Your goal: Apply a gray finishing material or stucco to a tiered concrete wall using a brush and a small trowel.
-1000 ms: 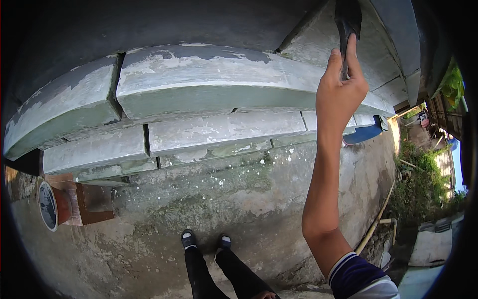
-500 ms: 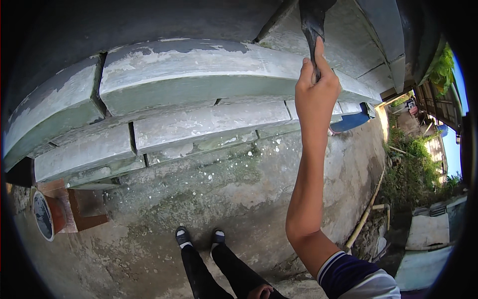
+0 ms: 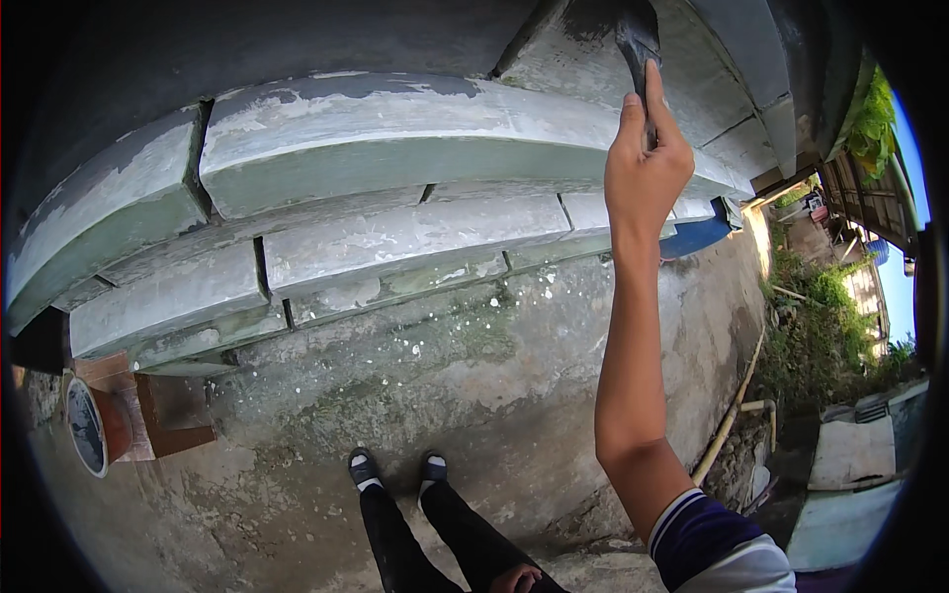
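Stretched up and away from me, my right hand is closed round the handle of a paintbrush, index finger laid along it. The brush's dark, paint-coated head touches or lies very close to a pale wall panel, where a dark patch of paint shows at the top. Below the hand runs a pale ledge with dark grey paint along its upper edge. Only a small part of my left hand shows at the lower edge, beside my dark trousers; its fingers are not clear.
At far left, an orange-brown bucket with dark grey paint inside stands by a cardboard sheet. A second, lower ledge crosses above the paint-spotted concrete floor. Rightward lie a blue object, a bamboo-like pole and plants.
My right hand and the paintbrush have moved slightly right and up along the panel, uncovering a dark painted patch left of the brush. The left hand has not visibly moved.
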{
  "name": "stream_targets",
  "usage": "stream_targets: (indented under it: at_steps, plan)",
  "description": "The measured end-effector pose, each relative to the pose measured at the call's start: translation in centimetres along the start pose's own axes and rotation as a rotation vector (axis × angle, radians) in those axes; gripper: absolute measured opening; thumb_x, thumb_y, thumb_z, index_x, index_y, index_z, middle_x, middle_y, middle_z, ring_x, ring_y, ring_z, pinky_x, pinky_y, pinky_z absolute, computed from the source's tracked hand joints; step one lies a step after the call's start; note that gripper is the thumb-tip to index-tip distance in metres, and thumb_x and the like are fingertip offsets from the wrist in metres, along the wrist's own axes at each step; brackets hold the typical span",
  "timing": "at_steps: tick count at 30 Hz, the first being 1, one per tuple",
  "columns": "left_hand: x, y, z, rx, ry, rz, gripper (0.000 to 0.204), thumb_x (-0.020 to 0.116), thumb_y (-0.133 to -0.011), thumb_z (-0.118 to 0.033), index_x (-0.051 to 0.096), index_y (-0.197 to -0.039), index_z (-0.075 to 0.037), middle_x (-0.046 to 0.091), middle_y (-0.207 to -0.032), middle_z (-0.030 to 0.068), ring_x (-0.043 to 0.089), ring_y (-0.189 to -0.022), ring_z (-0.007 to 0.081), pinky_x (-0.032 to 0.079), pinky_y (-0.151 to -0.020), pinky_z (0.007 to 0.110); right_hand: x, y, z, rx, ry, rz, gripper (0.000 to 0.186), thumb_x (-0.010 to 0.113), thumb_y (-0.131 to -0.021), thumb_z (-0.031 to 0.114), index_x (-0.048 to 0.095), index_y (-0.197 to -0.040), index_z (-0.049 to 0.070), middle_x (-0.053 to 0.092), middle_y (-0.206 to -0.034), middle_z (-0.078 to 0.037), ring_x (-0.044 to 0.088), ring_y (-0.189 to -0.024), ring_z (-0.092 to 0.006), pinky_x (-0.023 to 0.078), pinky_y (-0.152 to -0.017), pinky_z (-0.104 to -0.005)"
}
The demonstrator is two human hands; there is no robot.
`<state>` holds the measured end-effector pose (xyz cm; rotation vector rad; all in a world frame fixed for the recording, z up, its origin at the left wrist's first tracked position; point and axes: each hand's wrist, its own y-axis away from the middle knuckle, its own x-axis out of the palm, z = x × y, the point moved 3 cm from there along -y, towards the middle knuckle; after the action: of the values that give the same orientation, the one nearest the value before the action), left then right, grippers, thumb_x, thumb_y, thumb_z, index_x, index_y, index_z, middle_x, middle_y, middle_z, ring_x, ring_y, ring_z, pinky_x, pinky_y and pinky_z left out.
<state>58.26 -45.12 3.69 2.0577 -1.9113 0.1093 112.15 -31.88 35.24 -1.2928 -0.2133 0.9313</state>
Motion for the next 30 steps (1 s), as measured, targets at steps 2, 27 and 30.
stream_targets:
  at_steps: [2,27,30]
  plan:
    - [-0.1,-0.4,-0.5,-0.091,0.032,0.065,0.008,0.055,-0.091,-0.008,0.06,-0.085,-0.009,0.053,-0.07,0.0062,0.049,-0.063,0.0149,0.043,-0.06,0.03,0.9,-0.1,-0.2,-0.003,0.021,0.043,0.034,0.055,-0.088,0.003,0.062,-0.121,0.002,0.059,-0.062,-0.015,0.044,-0.05,-0.0143,0.038,-0.05,-0.0328]
    - [-0.7,-1.2,-1.7,-0.094,-0.004,0.137,0.009,0.057,-0.091,-0.011,0.059,-0.087,-0.003,0.056,-0.078,0.0139,0.057,-0.073,0.0276,0.044,-0.068,0.033,0.3,3.9,-0.1,0.025,0.127,0.438,0.033,0.052,-0.087,0.001,0.062,-0.118,0.0,0.055,-0.063,-0.024,0.054,-0.05,-0.0305,0.044,-0.054,-0.0383]
    - [-0.1,-1.1,-1.4,-0.03,-0.003,0.129,0.012,0.057,-0.092,-0.014,0.059,-0.088,-0.003,0.056,-0.077,0.0141,0.059,-0.075,0.0298,0.046,-0.069,0.033,-2.6,1.7,1.0,0.12,0.171,0.446,0.032,0.054,-0.086,0.003,0.064,-0.117,0.002,0.054,-0.06,-0.022,0.051,-0.047,-0.0282,0.042,-0.052,-0.0365]
